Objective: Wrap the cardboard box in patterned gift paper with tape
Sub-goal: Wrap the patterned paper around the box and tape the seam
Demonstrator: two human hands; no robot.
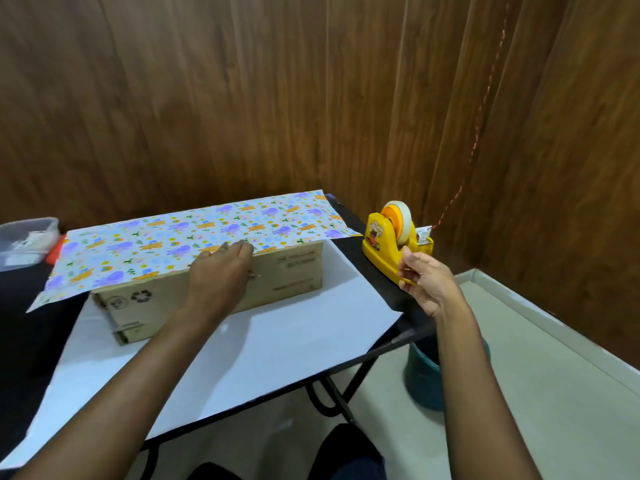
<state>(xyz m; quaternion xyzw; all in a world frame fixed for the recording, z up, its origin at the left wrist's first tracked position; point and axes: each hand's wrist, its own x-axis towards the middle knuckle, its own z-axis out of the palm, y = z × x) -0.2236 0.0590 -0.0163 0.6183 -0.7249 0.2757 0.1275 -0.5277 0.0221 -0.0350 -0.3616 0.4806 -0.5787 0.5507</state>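
Note:
A long cardboard box (287, 271) lies on the white underside of the gift paper (277, 348) spread over the table. The paper's patterned flap (194, 233) is folded over the top of the box. My left hand (221, 271) rests over the box's front top edge, fingers curled down onto the flap's edge. To the right stands a yellow tape dispenser (384, 247) with a white tape roll (401, 220). My right hand (424, 277) is at the dispenser's near end, thumb and fingers pinched together; whether tape is between them is too fine to tell.
The black folding table (412, 323) ends just right of the dispenser. A teal bin (424, 379) stands on the floor below that edge. A clear plastic container (24, 240) and something red sit at the far left. Wood-panelled walls close in behind.

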